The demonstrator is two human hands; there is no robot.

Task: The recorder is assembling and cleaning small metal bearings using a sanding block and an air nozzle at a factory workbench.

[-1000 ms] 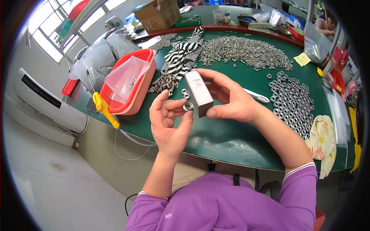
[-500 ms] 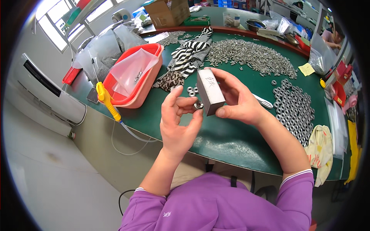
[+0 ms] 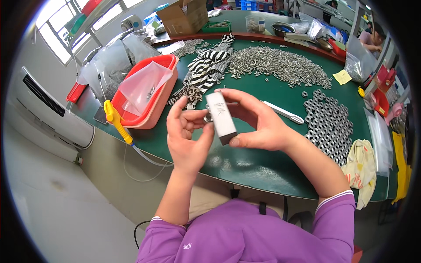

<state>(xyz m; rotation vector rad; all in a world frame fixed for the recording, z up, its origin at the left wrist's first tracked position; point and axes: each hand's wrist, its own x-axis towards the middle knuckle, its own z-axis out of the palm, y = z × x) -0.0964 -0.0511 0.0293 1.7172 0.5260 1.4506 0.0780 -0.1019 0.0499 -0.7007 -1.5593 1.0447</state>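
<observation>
My right hand (image 3: pixel 263 125) grips a grey rectangular block (image 3: pixel 222 117) with handwriting on its pale face, fingers behind it and thumb at its lower end. Between thumb and fingertips of my left hand (image 3: pixel 186 138) is a small metal ring (image 3: pixel 208 118). The ring sits against or very close to the block's left side; I cannot tell whether they touch. Both hands are above the near part of the green table (image 3: pixel 258 168). Right of the block lies a white flat plastic tool (image 3: pixel 285 112), partly behind my right hand.
Many metal rings (image 3: pixel 329 127) lie on the right, beside a cream glove (image 3: pixel 362 166). Small metal pins (image 3: pixel 280 63) are heaped farther back. To the left are a red basin (image 3: pixel 169 81), a striped cloth (image 3: pixel 209 61) and a yellow air gun (image 3: pixel 115 116). Another person (image 3: pixel 372 38) sits far right.
Both hands have shifted left and slightly down in the picture with the block and the ring. The block has turned, and the ring is now closer to its side. The view has also shifted a little.
</observation>
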